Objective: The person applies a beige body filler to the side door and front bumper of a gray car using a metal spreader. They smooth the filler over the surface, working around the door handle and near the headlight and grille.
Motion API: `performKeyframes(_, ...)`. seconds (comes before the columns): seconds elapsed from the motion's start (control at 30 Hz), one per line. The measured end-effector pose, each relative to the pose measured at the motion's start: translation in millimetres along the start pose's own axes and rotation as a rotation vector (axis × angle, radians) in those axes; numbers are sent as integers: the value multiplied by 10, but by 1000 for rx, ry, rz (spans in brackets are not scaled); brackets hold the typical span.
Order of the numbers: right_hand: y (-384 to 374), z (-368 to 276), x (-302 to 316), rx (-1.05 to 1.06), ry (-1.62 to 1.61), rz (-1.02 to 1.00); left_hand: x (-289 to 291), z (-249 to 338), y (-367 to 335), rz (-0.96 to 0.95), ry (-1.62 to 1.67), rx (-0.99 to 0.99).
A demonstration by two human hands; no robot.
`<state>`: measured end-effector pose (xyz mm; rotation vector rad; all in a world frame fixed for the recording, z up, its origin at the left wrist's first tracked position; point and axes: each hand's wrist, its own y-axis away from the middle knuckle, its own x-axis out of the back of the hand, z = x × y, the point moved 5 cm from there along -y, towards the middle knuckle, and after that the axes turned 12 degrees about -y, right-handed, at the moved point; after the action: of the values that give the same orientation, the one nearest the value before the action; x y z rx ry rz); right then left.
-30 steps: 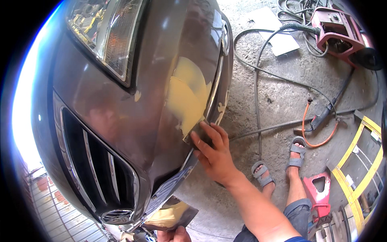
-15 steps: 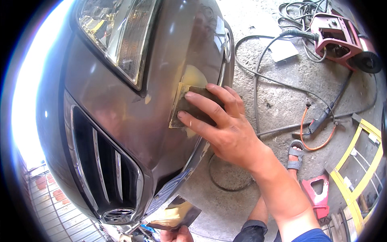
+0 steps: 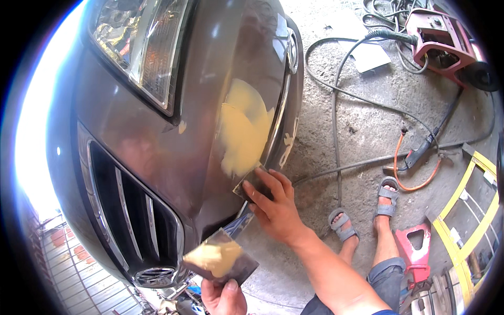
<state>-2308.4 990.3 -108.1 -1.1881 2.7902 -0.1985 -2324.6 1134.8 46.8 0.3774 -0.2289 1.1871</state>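
Note:
Yellowish body filler (image 3: 242,134) lies in a broad smeared patch on the corner of a brown car bumper (image 3: 152,136). My right hand (image 3: 275,207) grips a dark, flat filler spreader (image 3: 256,184); its far edge rests at the lower end of the patch. Lower down, my left hand (image 3: 223,298) pinches the edge of a dark square plate (image 3: 241,266) between thumb and fingers. On that plate sits a mound of the same yellowish filler (image 3: 216,256). The plate is in front of the bumper's lower edge.
Above the bumper is the headlight (image 3: 144,58), with a dark chromed grille (image 3: 123,210) at left. A red machine (image 3: 438,44) trails cables across the concrete floor. A yellow frame (image 3: 462,220) and a red stand (image 3: 415,252) lie at right, beside two sandalled feet.
My right hand has drawn the spreader down toward me, uncovering a wider filler patch. My left hand has raised its plate further into view.

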Motion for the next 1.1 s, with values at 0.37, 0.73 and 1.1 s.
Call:
performKeyframes(0.37,-9,-883,876,117,-64,-235,-334,155,-165,-39,153,220)
performKeyframes(0.73,53,-718,829,195,186,-336,-43,274,-125,-34,-361,-157)
performKeyframes(1.1,-963,-535,698,550,417,-67,132,-37,179,33,-277,-166)
